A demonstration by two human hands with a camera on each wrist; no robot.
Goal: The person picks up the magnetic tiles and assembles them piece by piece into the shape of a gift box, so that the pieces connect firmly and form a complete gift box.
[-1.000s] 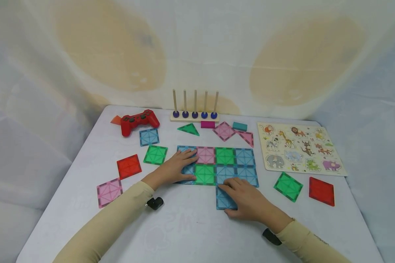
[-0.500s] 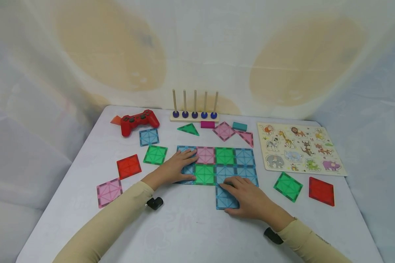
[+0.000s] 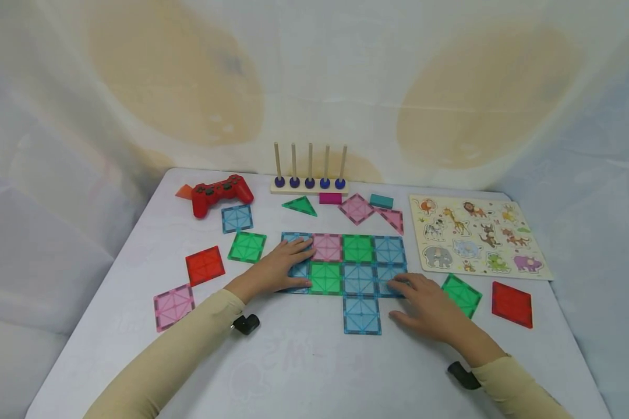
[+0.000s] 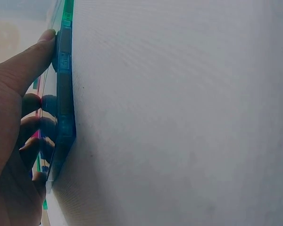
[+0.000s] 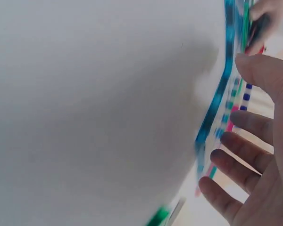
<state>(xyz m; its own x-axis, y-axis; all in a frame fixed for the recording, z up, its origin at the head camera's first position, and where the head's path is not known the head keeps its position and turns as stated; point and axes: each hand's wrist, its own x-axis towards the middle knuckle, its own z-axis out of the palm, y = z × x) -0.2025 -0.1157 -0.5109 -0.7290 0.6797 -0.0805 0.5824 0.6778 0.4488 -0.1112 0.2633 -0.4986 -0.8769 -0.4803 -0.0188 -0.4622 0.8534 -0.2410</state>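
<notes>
Square magnetic tiles lie flat in two joined rows, with a blue tile (image 3: pixel 362 315) attached below the lower row. Spread over the left end of the block, my left hand (image 3: pixel 275 267) rests on the blue tiles (image 4: pixel 65 94) there; its thumb and fingertips touch their surface. My right hand (image 3: pixel 430 305) is over the table just right of the attached blue tile, holding nothing. Its fingers look relaxed and apart in the right wrist view, and its fingertips overlap the lower right blue tile (image 3: pixel 385 273) in the head view; I cannot tell whether they touch it.
Loose tiles lie left, including a red tile (image 3: pixel 205 265) and a pink tile (image 3: pixel 174 307). A green tile (image 3: pixel 462 295), a red tile (image 3: pixel 512 304) and an animal puzzle board (image 3: pixel 477 235) lie right. A red game controller (image 3: pixel 222 193) and a pegged stand (image 3: pixel 309 185) are at the back.
My right hand has let go of the blue tile below the lower row and moved to the right, leaving that tile in place. My left hand has stayed still.
</notes>
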